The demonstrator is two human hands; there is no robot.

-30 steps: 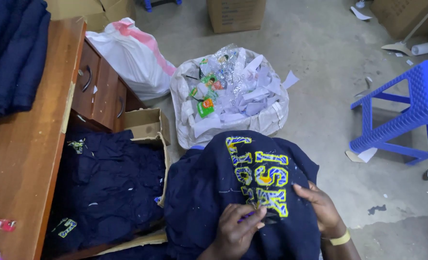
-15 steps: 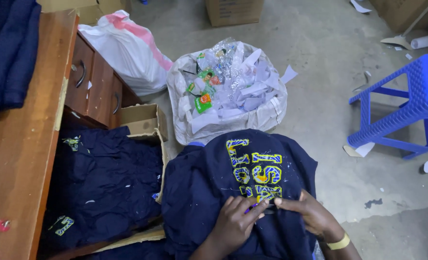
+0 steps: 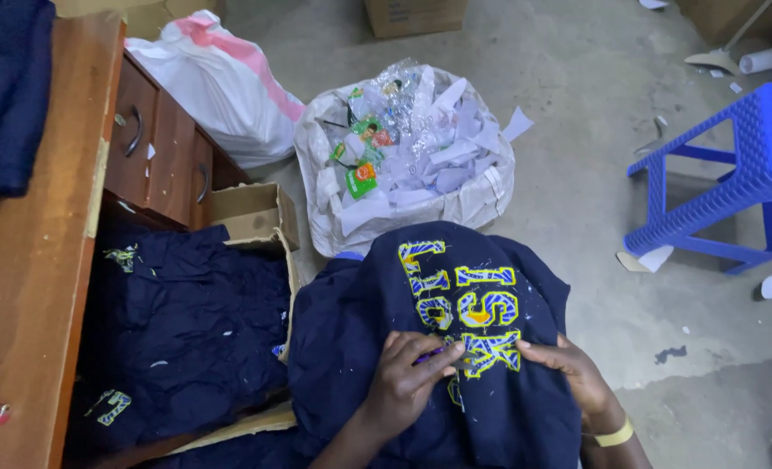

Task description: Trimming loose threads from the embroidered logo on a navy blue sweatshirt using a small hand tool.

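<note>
matt cloth garment [image 3: 490,365], glossy plastic stool [image 3: 733,174]

Both hands are low in the view, close together and nearly meeting at the fingertips. The left hand [image 3: 408,378] comes up from the bottom edge, forearm angled up and to the right, back of the hand toward the camera. Its fingers are curled and bunched, thumb and forefinger pinched together at the tips — what they pinch is too small to tell. The right hand [image 3: 568,369] reaches in from the lower right, palm down, fingers spread fairly flat and pointing left toward the other hand. A yellow band circles the right wrist [image 3: 613,432] — the forearm runs off the bottom edge.
</note>
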